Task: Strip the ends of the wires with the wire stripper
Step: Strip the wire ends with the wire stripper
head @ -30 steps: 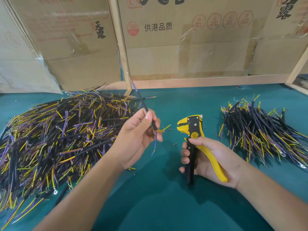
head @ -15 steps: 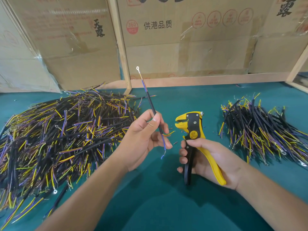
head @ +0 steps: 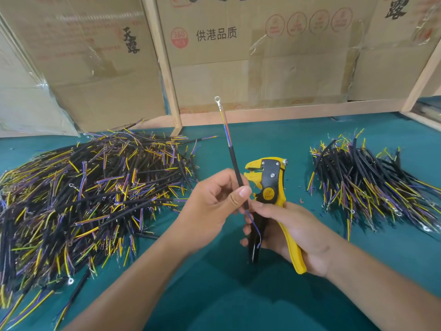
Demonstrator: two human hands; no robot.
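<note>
Head view: the left hand pinches one black-sleeved wire between thumb and fingers, upright, its ring terminal above and thin purple and yellow leads trailing below toward the right hand. That hand grips the wire stripper by its handles, head just beside the wire. The wire looks light and limp; hold it by the stiffer sleeve close to the lead. Piles of wires lie either side on the desk.
</note>
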